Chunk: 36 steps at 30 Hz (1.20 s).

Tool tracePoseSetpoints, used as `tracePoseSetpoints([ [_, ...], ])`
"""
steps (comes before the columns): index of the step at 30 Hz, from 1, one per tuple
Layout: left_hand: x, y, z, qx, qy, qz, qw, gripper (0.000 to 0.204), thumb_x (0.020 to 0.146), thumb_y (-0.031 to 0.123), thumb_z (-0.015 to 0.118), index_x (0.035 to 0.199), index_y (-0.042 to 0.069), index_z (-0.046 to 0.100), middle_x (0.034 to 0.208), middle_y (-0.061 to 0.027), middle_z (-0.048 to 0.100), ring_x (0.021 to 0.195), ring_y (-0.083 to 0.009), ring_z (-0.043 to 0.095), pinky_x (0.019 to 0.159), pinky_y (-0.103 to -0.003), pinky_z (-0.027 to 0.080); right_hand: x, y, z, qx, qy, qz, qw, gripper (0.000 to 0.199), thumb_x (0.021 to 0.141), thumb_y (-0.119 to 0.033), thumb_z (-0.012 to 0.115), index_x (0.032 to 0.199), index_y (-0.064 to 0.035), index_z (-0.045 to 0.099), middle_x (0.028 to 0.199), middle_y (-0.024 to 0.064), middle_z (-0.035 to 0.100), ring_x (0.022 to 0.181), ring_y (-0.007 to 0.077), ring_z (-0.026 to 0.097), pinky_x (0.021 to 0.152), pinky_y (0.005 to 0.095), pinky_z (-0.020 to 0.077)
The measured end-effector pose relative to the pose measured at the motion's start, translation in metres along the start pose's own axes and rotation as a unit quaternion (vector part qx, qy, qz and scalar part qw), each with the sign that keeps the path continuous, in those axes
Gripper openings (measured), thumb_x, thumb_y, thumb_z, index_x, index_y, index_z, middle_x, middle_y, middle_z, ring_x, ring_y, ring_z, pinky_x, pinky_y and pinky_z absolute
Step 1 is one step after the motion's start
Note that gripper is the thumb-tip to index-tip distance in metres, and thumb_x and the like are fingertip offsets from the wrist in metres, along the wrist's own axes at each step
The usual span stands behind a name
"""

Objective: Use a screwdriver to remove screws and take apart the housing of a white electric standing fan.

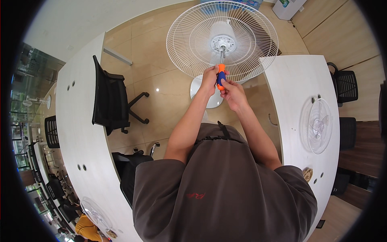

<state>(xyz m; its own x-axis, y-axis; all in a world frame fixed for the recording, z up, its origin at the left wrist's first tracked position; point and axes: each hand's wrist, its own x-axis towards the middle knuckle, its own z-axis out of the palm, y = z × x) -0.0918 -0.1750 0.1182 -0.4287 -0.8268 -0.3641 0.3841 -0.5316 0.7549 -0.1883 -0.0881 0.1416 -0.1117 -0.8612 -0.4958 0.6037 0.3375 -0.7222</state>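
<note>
Both hands are on a screwdriver (221,76) with an orange and blue handle. My left hand (209,79) wraps around the left side of the handle near its top. My right hand (234,94) pinches its lower end between thumb and fingers. The screwdriver's shaft points away from me toward the hub of a standing fan (223,43). This fan shows a round white wire grille with a metal spindle sticking out of the middle and no blades on it. Whether the tip touches a screw is too small to tell. The fan's white round base (213,101) stands on the floor below my hands.
White desks flank me, one at left (76,121) and one at right (294,80). On the right desk lie a clear fan blade inside a grille (319,126) and a small brown item (307,174). A black office chair (111,94) stands at left. Someone in yellow (86,228) is at lower left.
</note>
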Motion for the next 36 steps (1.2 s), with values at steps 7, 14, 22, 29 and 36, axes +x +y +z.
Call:
tracePoseSetpoints([
  [7, -0.001, -0.001, 0.006, 0.041, 0.036, 0.010, 0.998, 0.031, 0.097, 0.031, 0.052, 0.096, 0.000, 0.056, 0.082, -0.0101, 0.063, 0.065, -0.0144, 0.057, 0.061, -0.030, 0.049, 0.000, 0.001, -0.002, -0.042, 0.032, -0.023, 0.998, 0.035, 0.081, -0.013, 0.075, 0.105, 0.0017, 0.053, 0.078, 0.0040, 0.060, 0.057, 0.0058, 0.046, 0.051, 0.0228, 0.0360],
  [14, -0.001, -0.010, 0.007, 0.010, 0.054, 0.012, 0.998, 0.030, 0.093, 0.031, 0.059, 0.091, 0.001, 0.059, 0.076, -0.0067, 0.061, 0.063, -0.0117, 0.054, 0.058, -0.027, 0.045, -0.002, 0.004, -0.003, -0.050, 0.030, -0.029, 0.998, 0.037, 0.080, -0.011, 0.075, 0.105, 0.0038, 0.053, 0.078, 0.0054, 0.060, 0.056, 0.0063, 0.045, 0.051, 0.0226, 0.0355],
  [22, -0.003, -0.014, 0.005, 0.016, 0.053, 0.006, 0.998, 0.028, 0.094, 0.029, 0.058, 0.092, 0.001, 0.058, 0.078, -0.0086, 0.062, 0.066, -0.0136, 0.055, 0.063, -0.028, 0.047, -0.005, 0.008, -0.008, -0.061, 0.028, -0.040, 0.997, 0.038, 0.080, -0.010, 0.074, 0.107, 0.0041, 0.051, 0.076, 0.0049, 0.060, 0.055, 0.0066, 0.044, 0.051, 0.0227, 0.0352],
  [29, 0.009, -0.019, 0.001, -0.013, 0.040, -0.008, 0.999, 0.029, 0.095, 0.030, 0.056, 0.093, 0.001, 0.058, 0.079, -0.0094, 0.062, 0.068, -0.0147, 0.057, 0.064, -0.028, 0.048, 0.001, 0.011, -0.014, -0.065, 0.030, -0.037, 0.997, 0.029, 0.084, -0.010, 0.071, 0.104, 0.0002, 0.053, 0.079, 0.0023, 0.059, 0.059, 0.0065, 0.047, 0.054, 0.0232, 0.0384],
  [36, 0.043, -0.031, -0.012, -0.142, 0.076, -0.044, 0.986, 0.038, 0.097, 0.036, 0.051, 0.104, -0.002, 0.053, 0.094, -0.0140, 0.061, 0.073, -0.0191, 0.058, 0.068, -0.031, 0.050, 0.000, 0.015, -0.024, -0.080, 0.014, -0.039, 0.996, 0.033, 0.082, -0.008, 0.071, 0.108, 0.0023, 0.052, 0.078, 0.0032, 0.059, 0.058, 0.0065, 0.046, 0.054, 0.0228, 0.0365],
])
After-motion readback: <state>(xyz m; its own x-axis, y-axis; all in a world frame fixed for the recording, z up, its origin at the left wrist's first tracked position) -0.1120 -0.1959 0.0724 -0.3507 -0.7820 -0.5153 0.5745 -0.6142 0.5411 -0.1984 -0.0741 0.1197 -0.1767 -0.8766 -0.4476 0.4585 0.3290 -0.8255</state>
